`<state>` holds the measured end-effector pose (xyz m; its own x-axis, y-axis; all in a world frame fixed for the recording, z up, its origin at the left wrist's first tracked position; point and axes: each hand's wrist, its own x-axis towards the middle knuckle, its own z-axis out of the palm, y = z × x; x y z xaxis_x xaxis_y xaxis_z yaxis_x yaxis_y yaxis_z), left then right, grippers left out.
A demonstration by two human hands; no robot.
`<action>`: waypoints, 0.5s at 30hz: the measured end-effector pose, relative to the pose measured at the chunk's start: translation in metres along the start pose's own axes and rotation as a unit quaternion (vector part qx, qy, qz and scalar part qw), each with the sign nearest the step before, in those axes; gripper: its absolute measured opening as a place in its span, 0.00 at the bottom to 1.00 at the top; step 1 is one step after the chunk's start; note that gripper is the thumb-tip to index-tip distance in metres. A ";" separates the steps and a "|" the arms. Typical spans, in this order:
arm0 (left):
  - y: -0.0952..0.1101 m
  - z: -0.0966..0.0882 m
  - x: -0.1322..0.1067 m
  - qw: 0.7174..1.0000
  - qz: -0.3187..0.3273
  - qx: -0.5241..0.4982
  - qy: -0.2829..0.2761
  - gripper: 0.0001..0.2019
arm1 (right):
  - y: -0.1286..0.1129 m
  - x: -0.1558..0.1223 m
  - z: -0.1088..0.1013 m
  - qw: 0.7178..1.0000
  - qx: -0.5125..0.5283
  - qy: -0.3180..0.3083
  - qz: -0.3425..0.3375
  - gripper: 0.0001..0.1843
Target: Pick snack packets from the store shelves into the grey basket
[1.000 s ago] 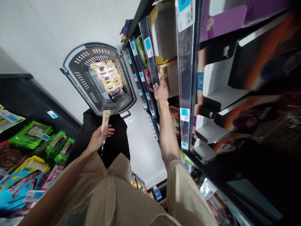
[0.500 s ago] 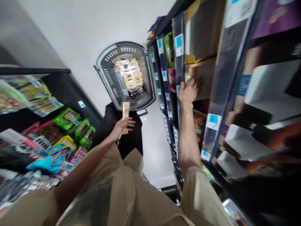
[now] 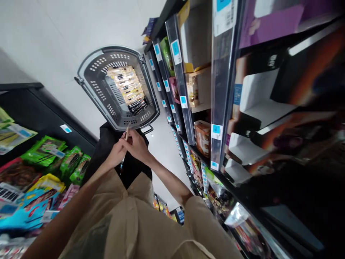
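Note:
Both hands meet in front of my body, just below the near rim of a grey plastic basket (image 3: 93, 104). A slim beige snack packet (image 3: 127, 132) stands up edge-on between them, so its face is hidden. My left hand (image 3: 116, 154) is closed around its lower part. My right hand (image 3: 138, 145) presses against the packet from the right, fingers bent and partly hidden. Inside the basket lie several beige snack packets (image 3: 126, 84) in a stacked row, with dark-edged ones at the near end.
On the right, a shelf holds an open cardboard display box (image 3: 203, 88) with beige packets, and an orange-brown packet (image 3: 203, 138) below it. Clear price-tag strips (image 3: 222, 93) line its edge. The left shelf carries green snack bags (image 3: 44, 149) and a blue bag (image 3: 29, 207).
My right hand has left the display box and come across to my left hand. The beige packet has turned from face-on to edge-on. The view has shifted right.

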<state>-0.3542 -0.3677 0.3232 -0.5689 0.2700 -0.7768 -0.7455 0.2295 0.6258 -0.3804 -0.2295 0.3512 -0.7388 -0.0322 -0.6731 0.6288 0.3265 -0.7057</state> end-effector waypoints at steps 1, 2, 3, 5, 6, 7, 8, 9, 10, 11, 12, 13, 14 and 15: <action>-0.001 -0.003 0.001 1.000 0.001 0.015 -0.009 0.26 | 0.000 0.002 -0.003 1.000 0.001 -0.009 -0.018 0.07; -0.001 -0.006 0.001 1.000 0.003 0.026 -0.017 0.27 | 0.000 0.004 -0.010 0.999 0.013 -0.016 -0.027 0.08; -0.001 -0.008 0.002 0.999 0.008 0.032 -0.021 0.29 | 0.000 0.008 -0.020 0.999 0.025 -0.017 -0.029 0.09; 0.002 -0.008 0.003 0.999 0.019 0.035 -0.027 0.31 | -0.001 0.017 -0.048 0.999 0.029 -0.005 -0.030 0.12; 0.003 -0.008 0.003 0.999 0.021 0.034 -0.029 0.31 | -0.002 0.022 -0.066 0.999 0.017 0.011 -0.033 0.13; 0.004 -0.006 0.003 0.999 0.018 0.034 -0.033 0.30 | -0.002 0.028 -0.086 0.999 -0.007 0.031 -0.040 0.14; 0.005 -0.004 0.002 0.999 0.014 0.035 -0.038 0.29 | -0.001 0.035 -0.108 0.996 -0.045 0.060 -0.051 0.15; 0.006 -0.002 0.002 0.998 0.009 0.036 -0.043 0.29 | 0.000 0.041 -0.131 0.990 -0.091 0.091 -0.065 0.15; 0.006 0.000 0.002 0.998 0.005 0.038 -0.048 0.29 | 0.003 0.048 -0.154 0.979 -0.145 0.126 -0.076 0.16; 0.006 0.001 0.001 0.998 0.002 0.043 -0.053 0.29 | 0.006 0.056 -0.177 0.963 -0.202 0.158 -0.081 0.17; 0.006 0.003 0.000 0.997 0.001 0.052 -0.058 0.29 | 0.009 0.063 -0.199 0.944 -0.258 0.192 -0.081 0.19; 0.005 0.004 0.000 0.996 0.000 0.062 -0.064 0.29 | 0.014 0.071 -0.218 0.922 -0.310 0.220 -0.075 0.20; 0.004 0.005 -0.001 0.995 0.000 0.072 -0.071 0.30 | 0.019 0.079 -0.236 0.902 -0.355 0.237 -0.062 0.22; 0.003 0.005 -0.001 0.993 -0.001 0.083 -0.078 0.31 | 0.025 0.086 -0.251 0.886 -0.388 0.252 -0.043 0.24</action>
<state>-0.3539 -0.3622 0.3261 -0.4975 0.4090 -0.7650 -0.6715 0.3766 0.6381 -0.4896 0.0124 0.3311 -0.9134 0.2728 -0.3021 0.3530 0.9004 -0.2543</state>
